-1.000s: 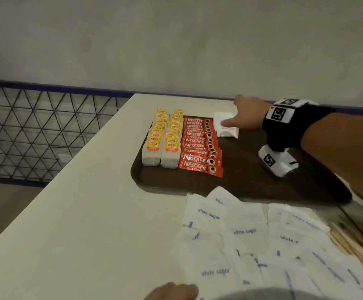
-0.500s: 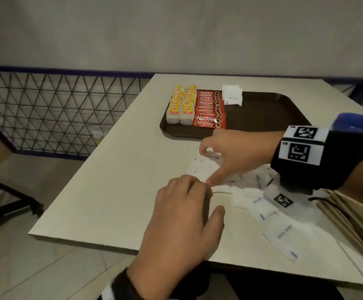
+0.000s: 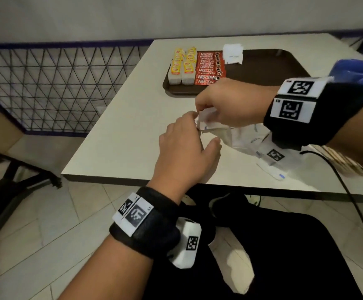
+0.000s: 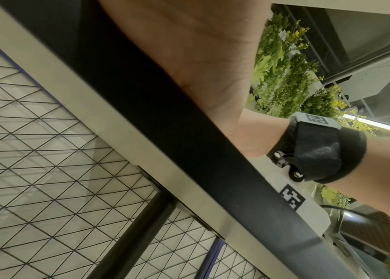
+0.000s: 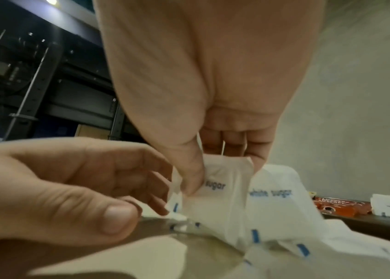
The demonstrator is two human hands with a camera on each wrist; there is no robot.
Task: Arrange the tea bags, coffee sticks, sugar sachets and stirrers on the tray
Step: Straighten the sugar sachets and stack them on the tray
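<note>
Two hands over the near table edge: right hand pinching a few white sugar sachets between thumb and fingers, left hand loosely curled beside them, touching the bundle's edge; true grasp there impossible to tell. More sachets loose beneath, partly hidden by the right wrist. Farther back, brown tray with tea bags, coffee sticks, small sachet stack. Stirrers barely visible, cut off at right.

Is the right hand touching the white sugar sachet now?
Touching. The right wrist view shows the right hand pinching the white sugar sachet, with its thumb pressed on the printed face and fingers behind it.
</note>
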